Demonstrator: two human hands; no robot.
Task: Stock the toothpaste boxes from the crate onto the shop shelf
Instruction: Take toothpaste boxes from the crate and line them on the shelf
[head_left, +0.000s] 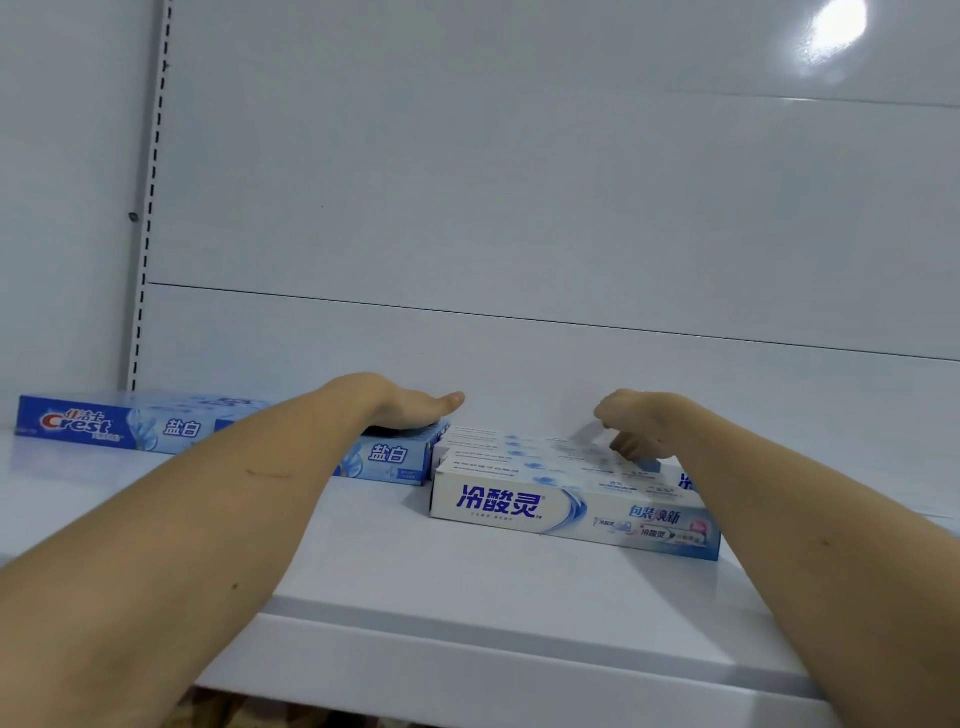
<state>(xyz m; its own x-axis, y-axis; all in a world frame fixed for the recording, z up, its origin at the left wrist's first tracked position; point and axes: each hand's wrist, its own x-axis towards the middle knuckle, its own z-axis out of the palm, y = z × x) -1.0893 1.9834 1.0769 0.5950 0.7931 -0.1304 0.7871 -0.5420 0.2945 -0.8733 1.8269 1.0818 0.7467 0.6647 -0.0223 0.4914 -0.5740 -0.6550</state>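
White boxes (566, 499) on shelf (395, 587), right; blue boxes (387, 457) left, touching. Right hand (636, 431) curled, fingertips on white tops; actual pinch cannot be told. Left hand (410, 410) flat, pressing blue box. Square rows, fronts flush. Crate out of view.

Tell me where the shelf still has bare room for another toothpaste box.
Bare: the shelf strip in front of the blue Crest boxes, and behind the white boxes up to the back panel. Crowded: mid-shelf, where both box groups meet.
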